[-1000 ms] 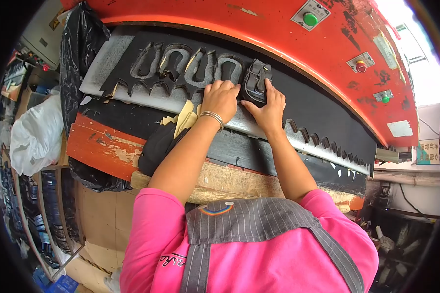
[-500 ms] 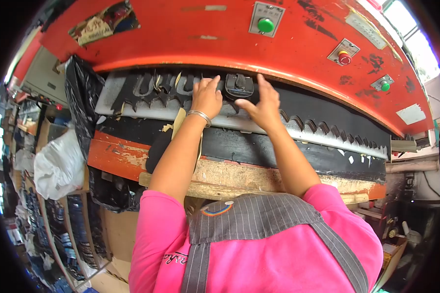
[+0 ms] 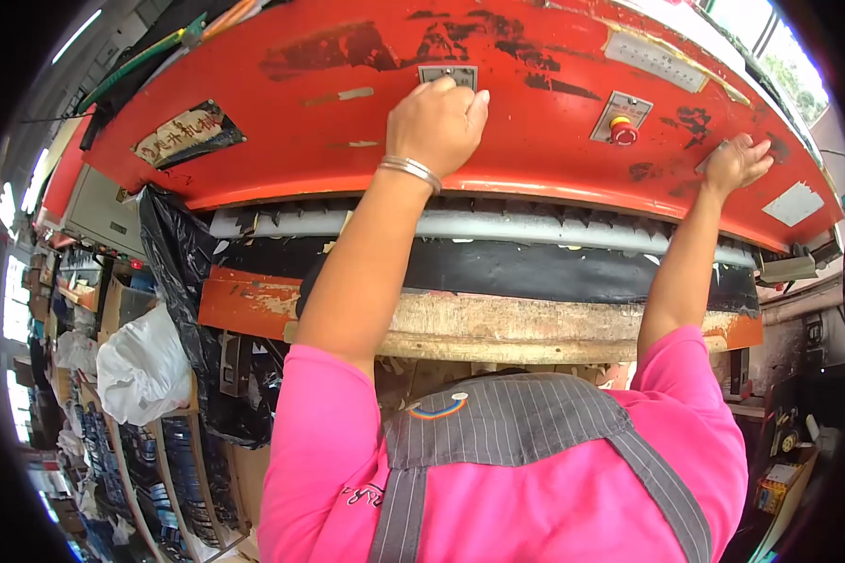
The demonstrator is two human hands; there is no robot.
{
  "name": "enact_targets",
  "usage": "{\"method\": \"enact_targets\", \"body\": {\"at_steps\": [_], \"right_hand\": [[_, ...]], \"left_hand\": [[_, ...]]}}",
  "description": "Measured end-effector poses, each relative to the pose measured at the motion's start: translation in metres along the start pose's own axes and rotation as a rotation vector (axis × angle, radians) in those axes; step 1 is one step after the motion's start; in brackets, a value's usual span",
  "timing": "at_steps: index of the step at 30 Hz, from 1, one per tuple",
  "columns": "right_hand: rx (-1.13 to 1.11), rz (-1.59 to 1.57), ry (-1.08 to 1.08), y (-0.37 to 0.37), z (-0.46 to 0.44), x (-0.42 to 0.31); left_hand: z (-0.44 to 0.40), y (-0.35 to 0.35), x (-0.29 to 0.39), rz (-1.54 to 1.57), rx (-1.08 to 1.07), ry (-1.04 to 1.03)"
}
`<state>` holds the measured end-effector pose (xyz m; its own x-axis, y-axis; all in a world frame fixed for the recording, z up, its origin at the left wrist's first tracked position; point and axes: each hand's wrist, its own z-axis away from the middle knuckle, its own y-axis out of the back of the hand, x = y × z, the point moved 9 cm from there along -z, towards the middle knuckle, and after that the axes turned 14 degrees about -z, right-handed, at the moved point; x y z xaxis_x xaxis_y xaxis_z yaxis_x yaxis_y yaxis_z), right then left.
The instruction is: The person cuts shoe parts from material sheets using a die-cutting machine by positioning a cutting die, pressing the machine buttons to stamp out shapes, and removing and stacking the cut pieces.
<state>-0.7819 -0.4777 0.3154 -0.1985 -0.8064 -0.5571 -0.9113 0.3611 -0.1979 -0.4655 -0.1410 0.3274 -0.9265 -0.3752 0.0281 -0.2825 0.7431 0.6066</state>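
My left hand (image 3: 437, 127) is up against the red machine front (image 3: 291, 103), over the plate (image 3: 449, 73) of the left button. Its fingers are curled in, and the button itself is hidden behind it. Further right, my right hand (image 3: 739, 163) lies over the right-hand button, which it covers, with its fingers partly spread. Between the hands a red emergency knob (image 3: 624, 130) shows on its metal plate. Below the red front, the pale edge of the cutting bed (image 3: 498, 228) runs across, and the cutting dies are mostly hidden under the machine.
A black plastic bag (image 3: 171, 246) hangs at the machine's left end, with a white bag (image 3: 144, 368) beside it. A worn wooden bar (image 3: 507, 328) runs along the near edge. Shelves with dark stacked pieces (image 3: 150, 469) stand at lower left.
Both hands have left the dies and risen to the red front, the left onto the left button, the right far to the right. The view has tilted up.
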Motion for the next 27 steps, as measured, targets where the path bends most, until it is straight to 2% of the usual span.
{"method": "enact_targets", "body": {"at_steps": [1, 4, 5, 6, 7, 8, 9, 10, 12, 13, 14, 15, 16, 18, 19, 22, 23, 27], "right_hand": [[-0.051, -0.119, -0.055, 0.008, -0.002, 0.009], [-0.103, -0.069, -0.084, 0.039, 0.042, 0.010], [-0.108, -0.110, -0.045, 0.044, 0.064, -0.010], [-0.109, -0.151, -0.006, 0.052, 0.088, -0.028], [-0.276, -0.305, -0.116, 0.048, 0.116, -0.005], [-0.447, -0.452, -0.228, 0.046, 0.145, 0.014], [-0.621, -0.312, -0.502, 0.047, 0.179, 0.014], [-0.796, -0.152, -0.775, 0.053, 0.217, 0.008], [-1.202, -0.156, -0.861, 0.055, 0.297, 0.015], [-1.321, -0.142, -0.783, 0.061, 0.310, -0.022], [-1.429, -0.141, -0.694, 0.063, 0.326, -0.070], [-1.595, -0.261, -0.493, 0.064, 0.341, -0.109], [-1.746, -0.385, -0.277, 0.071, 0.357, -0.147], [-1.849, -0.248, 0.047, 0.090, 0.367, -0.207], [-1.757, -0.265, -0.101, 0.093, 0.381, -0.203], [-1.675, -0.055, 0.003, 0.106, 0.381, -0.218], [-1.603, -0.087, -0.020, 0.110, 0.380, -0.218], [-1.614, -0.068, -0.028, 0.117, 0.392, -0.199]], "left_hand": [[0.004, 0.006, 0.001, 0.029, -0.077, 0.038], [0.072, -0.007, 0.026, 0.207, -0.164, -0.058], [0.110, -0.022, 0.041, 0.300, -0.414, 0.011], [0.158, -0.038, 0.065, 0.366, -0.632, -0.086], [0.224, -0.048, 0.094, 0.383, -0.696, -0.231], [0.277, -0.029, 0.119, 0.701, -1.112, -0.046], [0.341, -0.024, 0.153, 0.385, -1.055, -0.699], [0.357, -0.023, 0.143, 0.707, -1.284, -0.473], [0.396, 0.006, 0.126, 1.366, -1.645, 0.097], [0.326, 0.053, 0.120, 1.569, -1.433, 0.043], [0.288, 0.082, 0.110, 1.804, -1.220, 0.308], [0.250, 0.109, 0.104, 1.951, -1.084, 0.307], [0.213, 0.135, 0.096, 2.006, -0.839, 0.314], [0.146, 0.200, 0.089, 2.043, -0.376, 0.231], [0.128, 0.230, 0.096, 2.040, -0.255, 0.147], [0.117, 0.297, 0.132, 2.053, -0.100, -0.099], [0.122, 0.310, 0.144, 2.064, -0.090, -0.166], [0.134, 0.332, 0.176, 2.085, -0.131, -0.311]]}}
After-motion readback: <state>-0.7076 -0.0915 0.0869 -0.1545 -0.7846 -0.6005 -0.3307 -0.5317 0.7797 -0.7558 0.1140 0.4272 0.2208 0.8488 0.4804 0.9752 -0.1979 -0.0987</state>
